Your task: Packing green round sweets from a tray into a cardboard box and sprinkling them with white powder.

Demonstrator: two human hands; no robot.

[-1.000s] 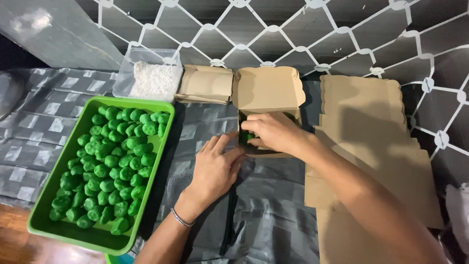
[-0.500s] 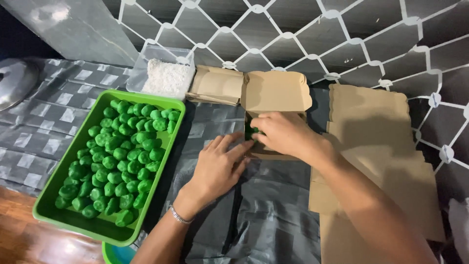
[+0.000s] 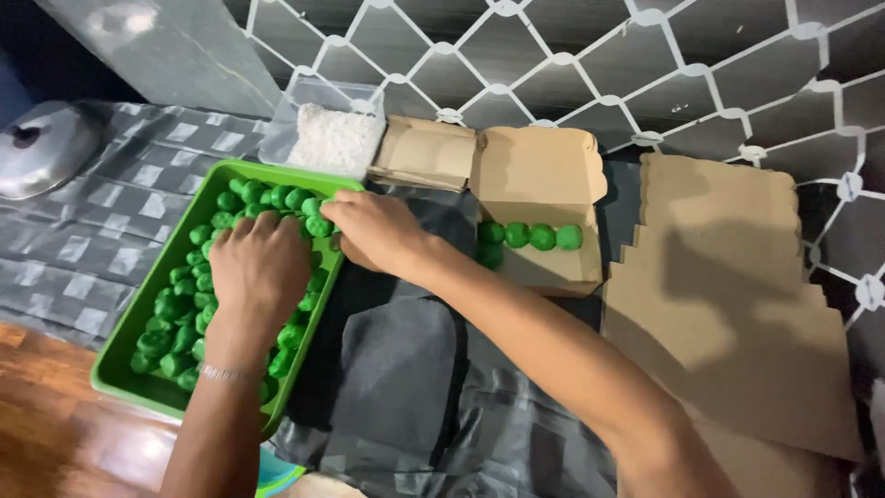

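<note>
Over the green tray [image 3: 129, 369] at the left, both hands reach down among the green balls [image 3: 180, 318] heaped inside it. The left hand [image 3: 260, 263] comes up from the near edge, wrist straight and palm down, with a thin bracelet [image 3: 226, 373] on the wrist; its fingers are curled down into the balls near the tray's far end, but they hide what lies under them, so I cannot tell whether they grip anything. The right hand [image 3: 376, 231] crosses in from the right, its forearm slanting over the dark plastic sheet [image 3: 406, 387], and its fingertips pinch around one or two balls at the tray's far right corner (the grasp is partly hidden by the knuckles). Just right of that hand an open cardboard box [image 3: 544, 267] lies with its lid folded back, and a row of green balls [image 3: 530, 236] sits along its far side. Flat cardboard blanks [image 3: 728, 304] are stacked at the right, a folded box [image 3: 426, 152] and a clear tub of white flakes [image 3: 334, 138] stand at the far side, and a metal lid [image 3: 46, 148] rests at the far left.
</note>
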